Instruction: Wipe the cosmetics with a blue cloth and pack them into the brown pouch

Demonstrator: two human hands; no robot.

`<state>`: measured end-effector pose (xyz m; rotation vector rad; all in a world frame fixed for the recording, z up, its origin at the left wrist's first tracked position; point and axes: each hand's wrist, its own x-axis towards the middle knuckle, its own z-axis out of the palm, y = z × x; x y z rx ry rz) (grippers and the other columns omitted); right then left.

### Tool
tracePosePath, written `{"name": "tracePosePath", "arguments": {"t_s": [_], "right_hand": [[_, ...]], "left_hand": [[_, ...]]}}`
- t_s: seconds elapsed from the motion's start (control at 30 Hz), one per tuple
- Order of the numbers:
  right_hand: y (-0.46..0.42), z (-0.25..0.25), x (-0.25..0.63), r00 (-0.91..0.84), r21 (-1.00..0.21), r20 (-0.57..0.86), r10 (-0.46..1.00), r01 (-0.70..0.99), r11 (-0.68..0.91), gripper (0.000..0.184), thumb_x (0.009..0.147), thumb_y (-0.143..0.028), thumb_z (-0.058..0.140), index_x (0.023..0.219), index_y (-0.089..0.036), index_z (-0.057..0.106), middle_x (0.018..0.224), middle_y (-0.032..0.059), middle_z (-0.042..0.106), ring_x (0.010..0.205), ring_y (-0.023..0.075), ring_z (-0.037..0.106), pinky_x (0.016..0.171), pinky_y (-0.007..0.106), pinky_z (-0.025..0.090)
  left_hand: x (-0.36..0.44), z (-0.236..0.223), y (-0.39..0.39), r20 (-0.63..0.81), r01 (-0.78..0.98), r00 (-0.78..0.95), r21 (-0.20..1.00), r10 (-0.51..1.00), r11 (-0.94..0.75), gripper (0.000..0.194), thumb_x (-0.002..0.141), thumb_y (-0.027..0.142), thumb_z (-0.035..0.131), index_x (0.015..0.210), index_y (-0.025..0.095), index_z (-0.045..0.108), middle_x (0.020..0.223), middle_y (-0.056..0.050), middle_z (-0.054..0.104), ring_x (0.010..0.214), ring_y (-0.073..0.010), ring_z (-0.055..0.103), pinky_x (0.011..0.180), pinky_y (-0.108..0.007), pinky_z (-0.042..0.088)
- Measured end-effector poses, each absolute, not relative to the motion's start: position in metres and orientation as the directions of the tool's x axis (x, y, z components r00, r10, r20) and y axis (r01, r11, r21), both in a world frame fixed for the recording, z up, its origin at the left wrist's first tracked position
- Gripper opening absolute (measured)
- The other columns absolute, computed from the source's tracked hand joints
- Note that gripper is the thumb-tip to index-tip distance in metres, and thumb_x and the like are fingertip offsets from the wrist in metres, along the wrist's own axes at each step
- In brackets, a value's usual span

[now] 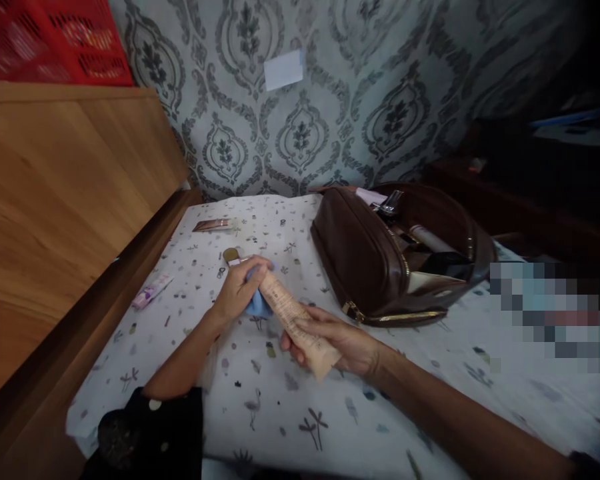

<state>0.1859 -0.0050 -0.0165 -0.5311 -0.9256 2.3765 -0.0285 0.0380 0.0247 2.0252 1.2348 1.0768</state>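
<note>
A beige squeeze tube (294, 317) with printed text lies slanted between my hands. My right hand (337, 340) is closed around its lower, flat end. At the tube's other end, my left hand (240, 287) is closed on a blue cloth (258, 303), which is pressed against that end. The cap end is hidden by the fingers and the cloth. Just beyond my left hand, a small round item with an olive-gold top (231, 255) rests on the patterned white sheet (260, 407).
An open brown leather toiletry bag (363, 257), filled with several cosmetics, stands at the right. A pink and white packet (151, 291) and a flat brown packet (213, 225) lie at the left. A wooden panel (75, 180) borders the left side, with a red basket (87, 40) above it.
</note>
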Motion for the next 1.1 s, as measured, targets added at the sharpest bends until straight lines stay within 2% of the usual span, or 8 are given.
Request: {"name": "tracePosePath", "arguments": {"t_s": [0.07, 0.13, 0.3, 0.43, 0.57, 0.73, 0.97, 1.1], "right_hand": [[-0.006, -0.018, 0.186, -0.798, -0.724, -0.167, 0.579, -0.300, -0.621, 0.051, 0.077, -0.043, 0.084, 0.111, -0.017, 0.055, 0.081, 0.0042, 0.072, 0.060, 0.0113, 0.064, 0.052, 0.020, 0.048], [-0.006, -0.018, 0.186, -0.802, -0.735, -0.168, 0.573, -0.286, -0.616, 0.052, 0.077, -0.043, 0.085, 0.110, -0.017, 0.056, 0.080, 0.0026, 0.070, 0.059, 0.0104, 0.063, 0.051, 0.020, 0.047], [-0.008, -0.020, 0.186, -0.794, -0.810, -0.155, 0.588, -0.239, -0.536, 0.051, 0.078, -0.047, 0.083, 0.109, -0.018, 0.055, 0.082, 0.0005, 0.066, 0.060, 0.0095, 0.060, 0.052, 0.020, 0.046], [-0.009, -0.021, 0.186, -0.742, -0.915, -0.128, 0.658, -0.168, -0.367, 0.046, 0.083, -0.046, 0.078, 0.111, -0.020, 0.053, 0.082, -0.0012, 0.064, 0.063, 0.0102, 0.059, 0.054, 0.021, 0.045], [-0.010, -0.021, 0.186, -0.734, -0.942, -0.121, 0.669, -0.128, -0.310, 0.042, 0.086, -0.048, 0.076, 0.108, -0.020, 0.052, 0.083, -0.0016, 0.064, 0.066, 0.0101, 0.061, 0.058, 0.022, 0.048], [-0.008, -0.021, 0.184, -0.777, -0.891, -0.137, 0.614, -0.174, -0.419, 0.052, 0.080, -0.052, 0.080, 0.110, -0.018, 0.053, 0.087, 0.0012, 0.068, 0.063, 0.0121, 0.065, 0.054, 0.022, 0.051], [-0.008, -0.022, 0.183, -0.810, -0.790, -0.112, 0.576, -0.279, -0.546, 0.050, 0.075, -0.054, 0.084, 0.093, -0.015, 0.059, 0.074, 0.0011, 0.067, 0.060, 0.0136, 0.068, 0.057, 0.025, 0.055], [-0.006, -0.019, 0.183, -0.777, -0.776, -0.096, 0.622, -0.332, -0.536, 0.055, 0.074, -0.053, 0.087, 0.105, -0.016, 0.059, 0.077, 0.0019, 0.070, 0.065, 0.0124, 0.069, 0.060, 0.021, 0.053]], "left_hand": [[-0.027, 0.023, 0.037, 0.357, 0.457, 0.281, 0.766, 0.891, -0.452, 0.038, 0.101, 0.045, 0.040, 0.088, 0.019, 0.064, 0.089, -0.005, 0.066, 0.086, -0.0187, 0.060, 0.085, -0.028, 0.047], [-0.026, 0.023, 0.035, 0.375, 0.440, 0.275, 0.770, 0.885, -0.463, 0.038, 0.102, 0.043, 0.038, 0.083, 0.019, 0.060, 0.081, -0.003, 0.062, 0.080, -0.0171, 0.057, 0.079, -0.027, 0.045], [-0.024, 0.029, 0.033, 0.369, 0.463, 0.279, 0.757, 0.886, -0.461, 0.037, 0.103, 0.040, 0.035, 0.078, 0.019, 0.055, 0.074, -0.001, 0.056, 0.074, -0.0164, 0.054, 0.073, -0.028, 0.041], [-0.025, 0.030, 0.035, 0.293, 0.560, 0.259, 0.731, 0.920, -0.390, 0.042, 0.101, 0.043, 0.034, 0.072, 0.020, 0.054, 0.068, -0.001, 0.055, 0.071, -0.0171, 0.054, 0.071, -0.029, 0.039], [-0.027, 0.029, 0.038, 0.240, 0.583, 0.212, 0.747, 0.947, -0.320, 0.049, 0.100, 0.048, 0.034, 0.068, 0.018, 0.056, 0.067, -0.001, 0.055, 0.070, -0.0169, 0.054, 0.071, -0.029, 0.039], [-0.031, 0.027, 0.041, 0.241, 0.497, 0.196, 0.812, 0.951, -0.308, 0.060, 0.099, 0.061, 0.033, 0.062, 0.019, 0.054, 0.062, -0.001, 0.053, 0.065, -0.0155, 0.051, 0.067, -0.029, 0.040], [-0.028, 0.015, 0.046, 0.201, 0.277, 0.117, 0.934, 0.973, -0.226, 0.072, 0.091, 0.080, 0.032, 0.061, 0.019, 0.056, 0.054, 0.001, 0.049, 0.055, -0.0138, 0.046, 0.059, -0.028, 0.039], [-0.027, 0.010, 0.047, 0.203, 0.181, 0.055, 0.961, 0.978, -0.210, 0.072, 0.089, 0.083, 0.033, 0.065, 0.019, 0.057, 0.056, 0.001, 0.050, 0.056, -0.0136, 0.045, 0.059, -0.028, 0.039]]}}
